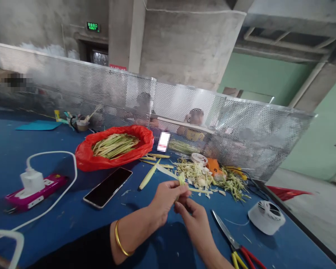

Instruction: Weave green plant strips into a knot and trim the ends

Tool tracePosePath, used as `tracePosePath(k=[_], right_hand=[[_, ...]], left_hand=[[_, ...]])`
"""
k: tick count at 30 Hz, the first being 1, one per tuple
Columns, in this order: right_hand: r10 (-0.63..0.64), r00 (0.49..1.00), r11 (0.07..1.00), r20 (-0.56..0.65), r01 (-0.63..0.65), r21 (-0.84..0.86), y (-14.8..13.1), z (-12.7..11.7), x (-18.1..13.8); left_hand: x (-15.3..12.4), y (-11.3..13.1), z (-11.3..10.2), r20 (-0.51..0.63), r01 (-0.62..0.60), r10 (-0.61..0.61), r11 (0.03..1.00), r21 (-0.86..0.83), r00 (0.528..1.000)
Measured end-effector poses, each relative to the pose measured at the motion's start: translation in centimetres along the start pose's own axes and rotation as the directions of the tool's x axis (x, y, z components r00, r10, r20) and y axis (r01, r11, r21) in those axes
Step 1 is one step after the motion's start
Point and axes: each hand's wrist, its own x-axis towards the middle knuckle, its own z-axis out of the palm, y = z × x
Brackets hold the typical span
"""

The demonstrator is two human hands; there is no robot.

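My left hand (165, 200) pinches a pale green plant strip (182, 178), whose frilly upper end sticks out above the fingers. Close against it, my right hand (194, 215) has its thumb and fingers closed at the lower end of the same strip; that end is hidden. Just beyond the hands lies a heap of pale shredded plant scraps (197, 175). A pointed, yellow-green rolled plant piece (149, 176) rests on the blue table left of them. Scissors (229, 237) with red and yellow handles lie to the right of my right hand.
A red plastic bag (86, 162) holds long green strips (116, 145). Left of my hands are a phone (108, 186) and a magenta power strip (49, 191) with a white cable. A white thread spool (266, 217) stands right. A perforated metal screen (182, 101) crosses the back, people behind it.
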Motion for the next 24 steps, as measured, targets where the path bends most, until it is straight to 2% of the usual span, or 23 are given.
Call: tracePosePath(k=[5, 10, 14, 19, 24], right_hand=[[0.101, 0.995, 0.985, -0.022, -0.097, 0.14, 0.3, 0.1, 0.1], [0.149, 0.989, 0.961, -0.021, -0.14, 0.239, 0.1, -0.1, 0.0], [0.171, 0.985, 0.952, -0.035, -0.156, 0.265, -0.1, -0.1, -0.1], [0.11, 0.994, 0.961, -0.008, -0.104, 0.258, -0.1, -0.2, -0.2], [-0.044, 0.995, 0.971, 0.089, 0.022, 0.238, 0.3, -0.4, -0.5]], left_hand=[[0.2, -1.1, -0.5, 0.075, -0.005, 0.0, 0.998, 0.07, 0.997], [0.2, -0.5, -1.0, 0.157, 0.011, -0.018, 0.999, 0.051, 0.987], [-0.1, -0.2, -0.9, 0.15, 0.004, -0.016, 0.997, 0.077, 0.989], [-0.2, 0.2, -0.8, 0.146, -0.019, 0.01, 0.998, 0.059, 0.989], [0.0, 0.6, -1.1, 0.087, -0.005, 0.004, 1.0, 0.015, 0.996]])
